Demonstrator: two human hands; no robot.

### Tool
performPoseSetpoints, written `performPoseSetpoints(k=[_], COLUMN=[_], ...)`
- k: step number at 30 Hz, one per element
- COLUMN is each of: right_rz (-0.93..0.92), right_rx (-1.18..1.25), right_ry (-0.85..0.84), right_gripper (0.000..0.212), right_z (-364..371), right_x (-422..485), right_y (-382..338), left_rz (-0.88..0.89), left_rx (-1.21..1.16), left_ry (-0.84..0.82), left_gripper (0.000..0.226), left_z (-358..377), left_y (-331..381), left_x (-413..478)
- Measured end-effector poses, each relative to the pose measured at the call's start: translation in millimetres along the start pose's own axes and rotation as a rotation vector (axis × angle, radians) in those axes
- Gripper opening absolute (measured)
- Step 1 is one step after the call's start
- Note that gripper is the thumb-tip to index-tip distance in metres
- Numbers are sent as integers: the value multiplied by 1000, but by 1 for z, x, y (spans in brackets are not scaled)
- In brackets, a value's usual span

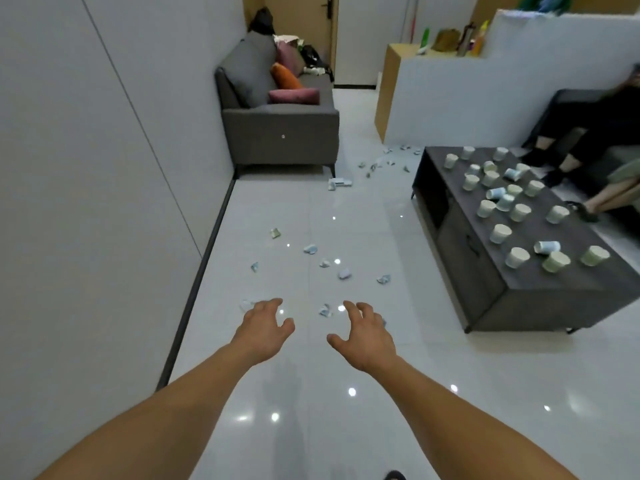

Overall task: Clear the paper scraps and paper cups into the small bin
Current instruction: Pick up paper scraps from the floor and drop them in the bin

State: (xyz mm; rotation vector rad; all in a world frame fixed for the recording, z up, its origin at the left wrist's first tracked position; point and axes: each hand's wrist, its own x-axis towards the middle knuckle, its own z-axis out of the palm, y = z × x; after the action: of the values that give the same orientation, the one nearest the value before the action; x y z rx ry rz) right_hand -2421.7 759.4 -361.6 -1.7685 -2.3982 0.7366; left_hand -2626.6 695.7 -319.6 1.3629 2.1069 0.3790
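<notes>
Both hands are empty and reach forward over the floor (311, 393), fingers spread and loosely bent: left hand (265, 332), right hand (363, 336). The paper scraps (325, 310) lie scattered at 12 o'clock, the nearest just between the fingertips, with more far off. They look crumpled, light and soft, so a pinch from above should lift them. The paper cups (500, 233) cover the desk (540, 282) at 2 o'clock. They are thin-walled and easily crushed, and best taken round the wall. Most stand with their long axis vertical, though I cannot tell whether mouth-up or inverted. A few lie on their sides, axes along the desk. The small bin is not in view.
</notes>
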Motion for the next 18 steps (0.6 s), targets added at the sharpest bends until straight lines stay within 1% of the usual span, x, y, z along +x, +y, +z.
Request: performPoseSetpoints(k=[6, 10, 13, 18], right_rz=[137, 209, 233, 247], right_rx=[32, 20, 7, -19], right_ry=[29, 33, 20, -49], right_gripper=[83, 82, 82, 83], right_z=[-50, -81, -95, -96], right_x=[27, 45, 71, 137], right_y=[120, 177, 203, 221], left_rz=[67, 110, 100, 50], left_rx=[19, 2, 0, -23], left_ry=[-73, -140, -165, -202], left_gripper=[60, 61, 62, 62], left_z=[61, 94, 105, 114], left_y=[114, 170, 191, 195], left_x=[59, 91, 122, 194])
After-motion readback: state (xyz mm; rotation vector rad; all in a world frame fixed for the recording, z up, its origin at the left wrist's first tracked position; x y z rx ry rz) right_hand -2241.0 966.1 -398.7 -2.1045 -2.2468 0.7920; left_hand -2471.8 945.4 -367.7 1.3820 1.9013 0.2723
